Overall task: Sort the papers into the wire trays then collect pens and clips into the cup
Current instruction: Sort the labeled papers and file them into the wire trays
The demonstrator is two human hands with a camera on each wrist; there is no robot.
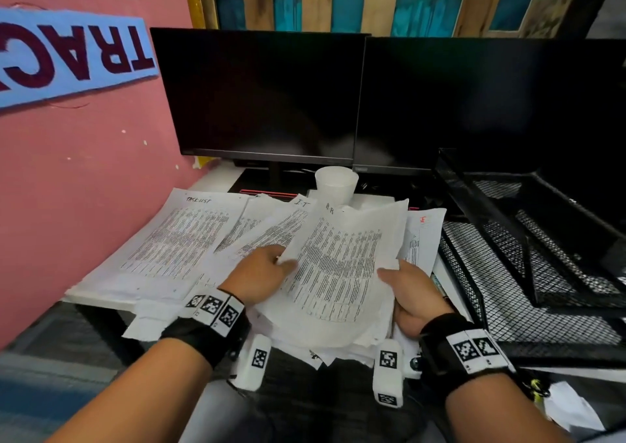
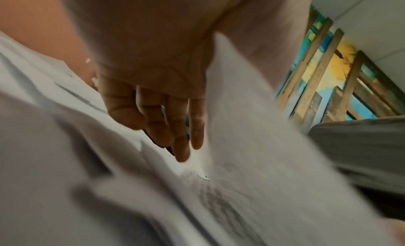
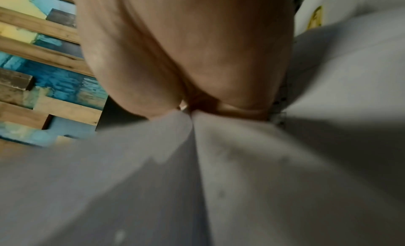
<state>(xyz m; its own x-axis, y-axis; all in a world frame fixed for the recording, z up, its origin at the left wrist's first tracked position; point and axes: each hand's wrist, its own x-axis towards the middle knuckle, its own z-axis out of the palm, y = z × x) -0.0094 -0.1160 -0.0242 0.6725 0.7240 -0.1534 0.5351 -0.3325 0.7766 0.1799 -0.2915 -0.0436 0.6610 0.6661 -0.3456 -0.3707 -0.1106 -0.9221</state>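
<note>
A printed sheet (image 1: 338,266) headed by handwriting curls up off a loose stack of papers at the desk's front edge. My left hand (image 1: 264,273) pinches its left edge, thumb on top. In the left wrist view the fingers (image 2: 179,128) reach under the raised sheet (image 2: 252,128). My right hand (image 1: 410,290) grips the sheet's right edge with the thumb on top. In the right wrist view paper (image 3: 241,163) runs into the palm (image 3: 186,59) and hides the fingers. More printed papers (image 1: 176,239) fan out to the left. A white cup (image 1: 336,181) stands behind them. Black wire trays (image 1: 528,307) stand to the right.
Two dark monitors (image 1: 261,93) (image 1: 474,103) stand along the back of the desk. A pink wall (image 1: 67,188) closes the left side. Paper corners hang over the desk's front edge (image 1: 145,327). Crumpled paper (image 1: 572,405) lies low at the right.
</note>
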